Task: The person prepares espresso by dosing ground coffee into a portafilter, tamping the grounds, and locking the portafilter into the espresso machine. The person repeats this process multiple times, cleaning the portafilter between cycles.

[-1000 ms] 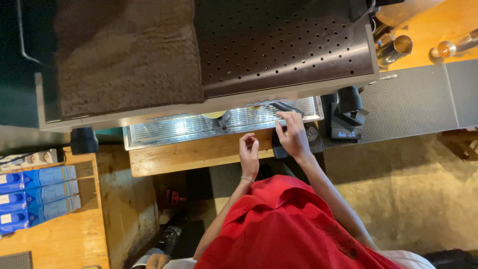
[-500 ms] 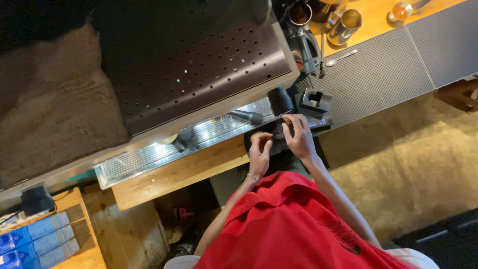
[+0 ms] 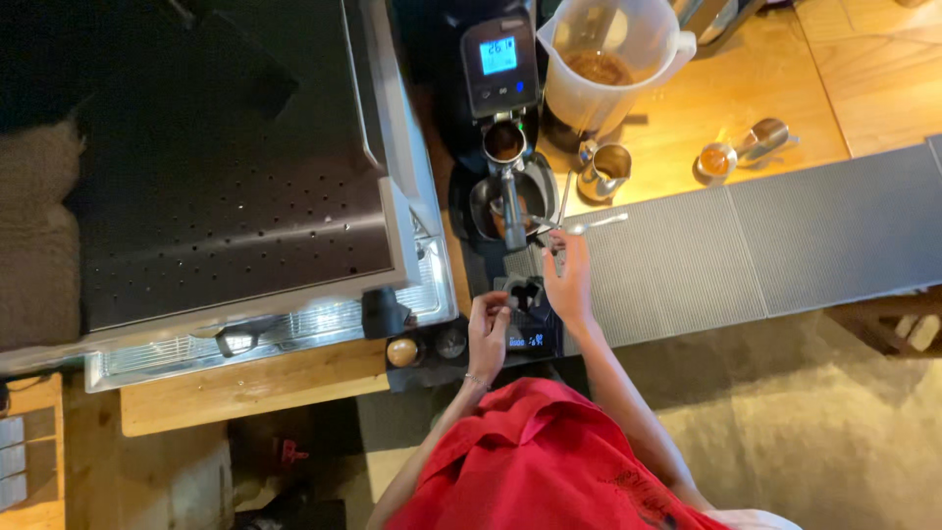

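My left hand reaches to a small black holder on a black scale, its fingertips pinching the holder's left edge. My right hand is just right of it, fingers closed on a thin metal tool that points up toward the grinder. A portafilter rests in the black grinder, handle toward me. A metal spoon lies on the grey ribbed mat beside my right hand.
A large espresso machine with a steel drip tray fills the left. A clear jug of coffee beans, a small steel pitcher and metal measuring cups stand on the wooden counter. Two round knobs sit left of the scale.
The view has swung right, from the drip tray to the grinder. Both hands have left the drip tray edge and now sit at the scale and holder.
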